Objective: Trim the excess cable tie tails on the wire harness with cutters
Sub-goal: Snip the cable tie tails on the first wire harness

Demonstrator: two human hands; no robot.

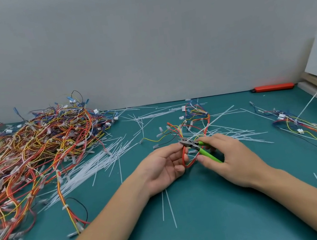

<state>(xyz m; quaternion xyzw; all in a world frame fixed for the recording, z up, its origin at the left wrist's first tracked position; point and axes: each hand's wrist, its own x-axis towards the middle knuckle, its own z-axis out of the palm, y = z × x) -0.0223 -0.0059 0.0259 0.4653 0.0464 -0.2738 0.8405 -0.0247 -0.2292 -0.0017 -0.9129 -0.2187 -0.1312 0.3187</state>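
My right hand (224,154) is gripping the green-handled cutters (200,148), fingers curled around both handles, with the metal head pointing toward my left hand. Whether the cutter blades are parted or closed I cannot tell; the head is too small and partly masked by wires.

My left hand (166,165) is holding the wire harness (193,126), thumb and fingertips pinching a red loop of it just beside the cutter head. The rest of this harness is trailing away from me across the green table (188,208), its red, yellow and blue leads and white connectors lying among loose ties.

Judgement: I am at the cutting step on 1 tie of this harness, with the cutter head set at the bundle between my 2 hands. The tie itself and its tail I cannot make out at the blades.

The next move is calling for the blades to sit flush against the tie head, clear of the insulation, then a firm squeeze. The risk I am noting is nicking the red wire, which is lying touching or very near the head.

Further out, a bundle of white cable ties (90,168) is lying left of my hands. A large pile of harnesses (34,152) is occupying the far left. Another harness (308,129) is lying to the right, and an orange tool (274,87) is resting by the wall.
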